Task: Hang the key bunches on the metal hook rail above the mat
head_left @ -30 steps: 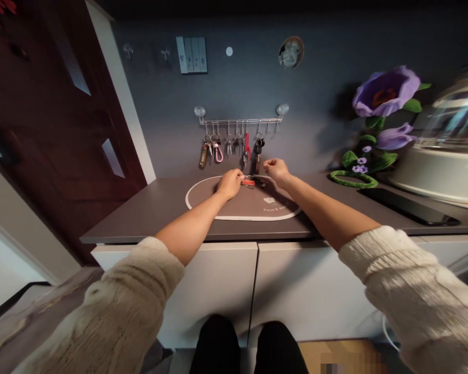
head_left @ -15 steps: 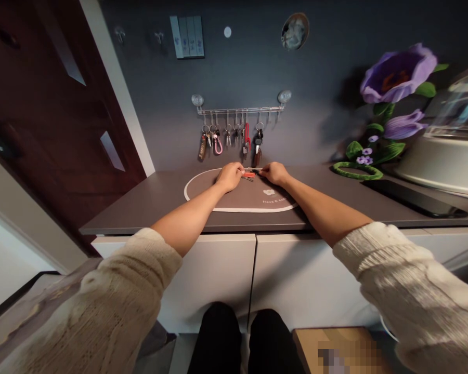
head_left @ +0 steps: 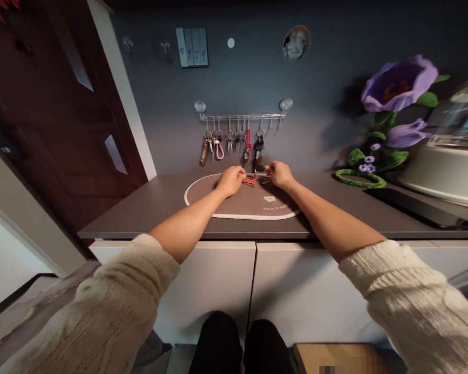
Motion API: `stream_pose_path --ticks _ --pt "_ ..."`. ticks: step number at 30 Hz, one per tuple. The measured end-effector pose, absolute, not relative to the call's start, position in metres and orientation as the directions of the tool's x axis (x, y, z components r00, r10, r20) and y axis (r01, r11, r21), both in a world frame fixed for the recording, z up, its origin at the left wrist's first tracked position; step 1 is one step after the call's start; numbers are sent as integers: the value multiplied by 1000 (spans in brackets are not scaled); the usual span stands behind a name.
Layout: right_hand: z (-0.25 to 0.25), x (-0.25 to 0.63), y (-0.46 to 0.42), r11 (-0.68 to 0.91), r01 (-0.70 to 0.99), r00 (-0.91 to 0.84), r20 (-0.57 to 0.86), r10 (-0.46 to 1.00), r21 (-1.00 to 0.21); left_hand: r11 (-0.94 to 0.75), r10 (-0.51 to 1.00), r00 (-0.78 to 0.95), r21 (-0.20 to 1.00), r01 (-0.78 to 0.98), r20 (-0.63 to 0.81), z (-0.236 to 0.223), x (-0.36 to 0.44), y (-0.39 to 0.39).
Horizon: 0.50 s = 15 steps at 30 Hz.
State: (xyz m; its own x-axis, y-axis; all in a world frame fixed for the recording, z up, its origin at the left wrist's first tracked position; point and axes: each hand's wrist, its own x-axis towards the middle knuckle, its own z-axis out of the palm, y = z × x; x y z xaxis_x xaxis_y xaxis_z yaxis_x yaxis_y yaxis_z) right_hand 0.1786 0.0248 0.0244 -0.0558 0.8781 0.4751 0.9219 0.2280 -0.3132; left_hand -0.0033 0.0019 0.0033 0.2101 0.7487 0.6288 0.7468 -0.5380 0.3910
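On an oval brown mat (head_left: pixel 203 196) lies a small orange-red tag (head_left: pixel 250 181) with keys beside it. My left hand (head_left: pixel 231 181) pinches the tag's left end, fingers closed. A black-headed key (head_left: pixel 260 168) is pinched in the fingertips of my right hand (head_left: pixel 281 173), raised slightly over the mat. Below it another small dark key (head_left: pixel 265 182) rests on the mat. Behind both hands, several bunches of keys (head_left: pixel 230 140) hang from a clear hook rail (head_left: pixel 242 117) on the wall.
To the right stand a purple knitted flower (head_left: pixel 398 85) with a green ring base and a cream domed appliance (head_left: pixel 448 166). A black phone (head_left: pixel 421 208) lies before them. White cabinet doors (head_left: pixel 206 280) are under the counter (head_left: pixel 140 208); a dark red door (head_left: pixel 58 130) is at left.
My right hand has lifted a little and moved slightly right, and the black-headed key now shows clearly in its fingers. My left hand stays at the tag. The camera view has tilted slightly upward.
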Motion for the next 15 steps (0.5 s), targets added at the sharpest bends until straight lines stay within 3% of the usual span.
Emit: stream_pose_path --ticks 15 --pt "39 160 0 373 857 -64 645 762 -356 -586 721 180 451 673 669 7 2 0"
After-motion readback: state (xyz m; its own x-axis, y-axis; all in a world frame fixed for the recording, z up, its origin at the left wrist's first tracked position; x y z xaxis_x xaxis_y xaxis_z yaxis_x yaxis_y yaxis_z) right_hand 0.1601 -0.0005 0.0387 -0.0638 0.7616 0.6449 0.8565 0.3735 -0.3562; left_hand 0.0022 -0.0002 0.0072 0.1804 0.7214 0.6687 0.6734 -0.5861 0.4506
